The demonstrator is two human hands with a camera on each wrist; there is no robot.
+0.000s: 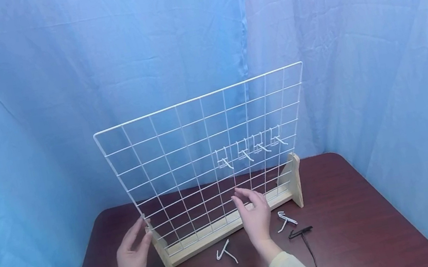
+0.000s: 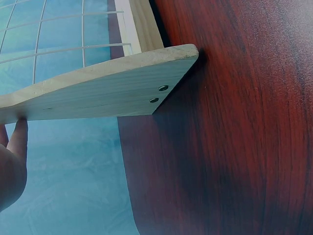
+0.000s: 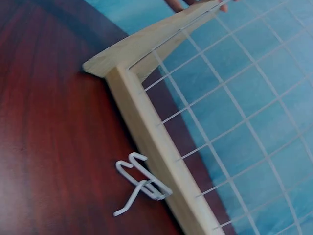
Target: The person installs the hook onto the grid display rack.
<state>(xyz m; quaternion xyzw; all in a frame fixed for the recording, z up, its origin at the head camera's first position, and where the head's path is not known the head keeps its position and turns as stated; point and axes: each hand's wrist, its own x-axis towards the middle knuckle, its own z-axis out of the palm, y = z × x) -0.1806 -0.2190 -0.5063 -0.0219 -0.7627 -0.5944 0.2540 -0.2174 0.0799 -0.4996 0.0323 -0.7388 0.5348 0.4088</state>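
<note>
A white wire grid panel point(image 1: 198, 99) stands tilted in a wooden stand point(image 1: 207, 240). My left hand point(image 1: 132, 257) grips the upper part of the stand's left side panel point(image 2: 107, 88), fingers and thumb at its edge beside the grid. My right hand point(image 1: 257, 221) is in front of the lower grid, fingers loosely bent, with nothing visible between thumb and fingertips. Several white hooks point(image 1: 225, 162) hang in a row on the right half of the grid. On the table before the stand lies a loose white hook point(image 3: 142, 183).
Right of my right hand lie another white hook point(image 1: 286, 220) and a black hook point(image 1: 305, 244) with a long prong. All rest on a dark red wood-grain table point(image 1: 354, 223). Blue curtains point(image 1: 162, 33) enclose the table behind and at both sides.
</note>
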